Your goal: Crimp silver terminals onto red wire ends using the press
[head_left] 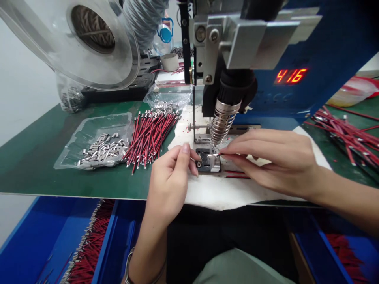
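Note:
A small black-and-metal fixture (pixel 204 166) sits beneath the soldering iron (pixel 222 122) of a blue bench machine. My right hand (pixel 272 159) comes in from the right, thumb and fingers pinching a thin dark wire. At its left end is a small silver cylinder (pixel 212 155), over the fixture and just below the iron's tip. My left hand (pixel 174 169) is at the fixture's left edge, thumb against the curled fingers, fingertips close to the fixture. Whatever it may hold is hidden. Red and black wires (pixel 237 174) lie under my right hand.
Left of the fixture lie a pile of red-black wires with silver ends (pixel 151 136) and a clear tray (pixel 68 152) of small metal cylinders. More wires (pixel 349 134) lie right. A clear reel (pixel 124 59) overhangs the upper left. Blue drawers (pixel 59 221) sit below the table edge.

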`<action>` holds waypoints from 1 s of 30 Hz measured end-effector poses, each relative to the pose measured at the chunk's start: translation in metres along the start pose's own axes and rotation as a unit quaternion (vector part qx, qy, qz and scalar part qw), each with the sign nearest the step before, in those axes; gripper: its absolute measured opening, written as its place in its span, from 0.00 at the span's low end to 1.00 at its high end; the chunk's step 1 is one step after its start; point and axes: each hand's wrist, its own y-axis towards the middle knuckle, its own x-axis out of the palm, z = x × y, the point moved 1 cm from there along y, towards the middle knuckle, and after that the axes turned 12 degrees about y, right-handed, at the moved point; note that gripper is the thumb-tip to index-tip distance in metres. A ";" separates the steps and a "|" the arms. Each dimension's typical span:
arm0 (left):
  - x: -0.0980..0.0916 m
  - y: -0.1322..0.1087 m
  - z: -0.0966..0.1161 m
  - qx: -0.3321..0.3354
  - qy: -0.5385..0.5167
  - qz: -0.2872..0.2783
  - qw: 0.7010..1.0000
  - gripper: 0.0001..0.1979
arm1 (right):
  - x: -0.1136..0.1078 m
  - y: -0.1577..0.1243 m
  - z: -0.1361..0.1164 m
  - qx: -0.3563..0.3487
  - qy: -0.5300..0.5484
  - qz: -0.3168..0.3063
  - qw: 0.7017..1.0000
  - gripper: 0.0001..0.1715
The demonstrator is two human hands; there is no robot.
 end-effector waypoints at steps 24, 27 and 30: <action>0.000 -0.002 0.000 0.000 0.014 -0.015 1.000 0.17 | -0.002 -0.002 -0.001 -0.031 0.022 0.028 0.999 0.11; 0.001 -0.003 -0.002 -0.005 0.001 -0.026 1.000 0.17 | -0.002 -0.003 -0.001 -0.034 0.017 0.033 0.999 0.11; 0.001 -0.003 -0.004 -0.009 -0.006 -0.025 1.000 0.17 | -0.002 -0.003 -0.002 -0.028 0.027 0.038 0.999 0.12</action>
